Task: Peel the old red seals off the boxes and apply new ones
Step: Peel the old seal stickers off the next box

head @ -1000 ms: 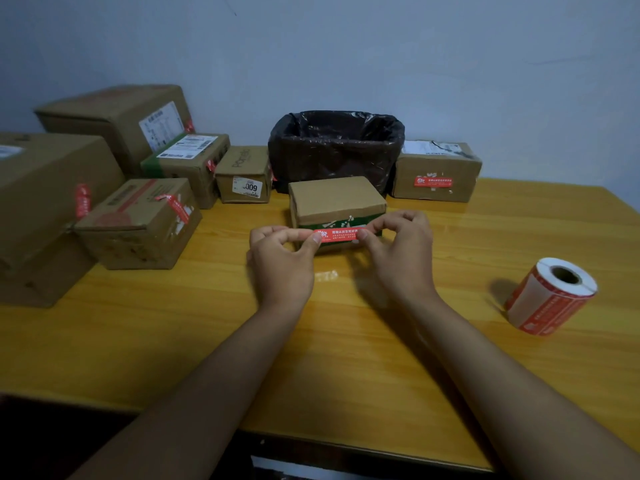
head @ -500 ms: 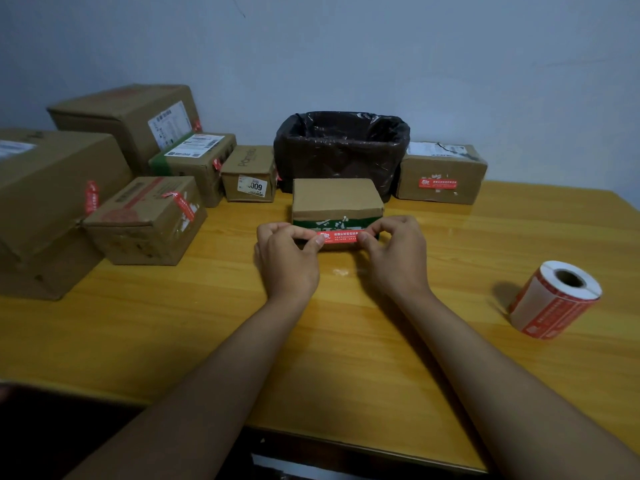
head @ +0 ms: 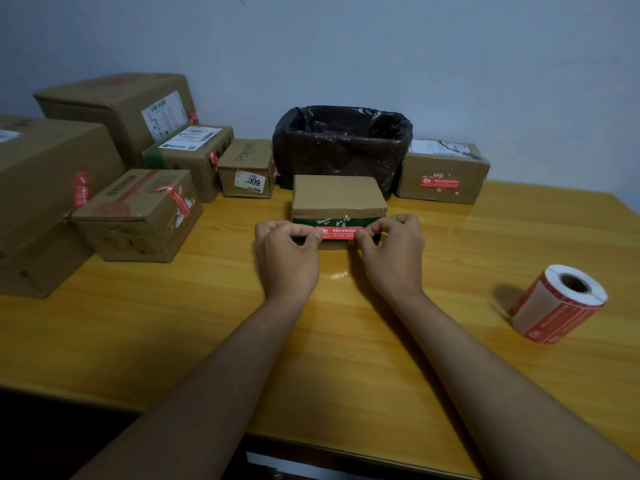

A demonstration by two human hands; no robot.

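Note:
A small brown cardboard box with a green band on its front stands in the middle of the table. A red seal is stretched level across the box's front face. My left hand pinches the seal's left end and my right hand pinches its right end. Whether the seal touches the box I cannot tell. A roll of red and white seals lies on its side at the right.
A bin lined with a black bag stands behind the small box. Several cardboard boxes with red seals crowd the left side, the nearest at the front. Another sealed box sits at the back right. The wooden table runs to its front edge.
Both hands with the seal have moved a little forward, closer to the box front. The boxes and the roll have stayed in place.

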